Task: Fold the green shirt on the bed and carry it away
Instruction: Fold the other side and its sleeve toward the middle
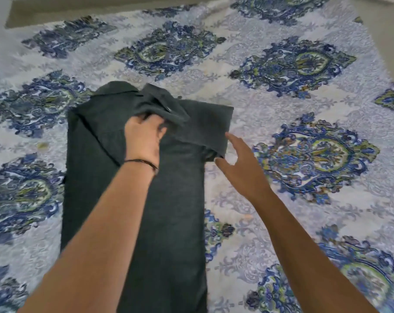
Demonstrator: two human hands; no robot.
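The dark green shirt (175, 199) lies lengthwise on the bed (293, 98), its left side folded inward and its right sleeve sticking out to the right. My left hand (144, 136) rests on the upper chest and grips a bunch of cloth near the collar and button placket. My right hand (239, 163) hovers beside the sleeve's lower corner, fingers spread, thumb touching or almost touching the sleeve edge, nothing held in it. A thin dark band circles my left wrist.
The bedspread is white with large blue and green medallion patterns and covers nearly the whole view. A grey-green strip of floor or wall (78, 7) runs along the far top left edge of the bed.
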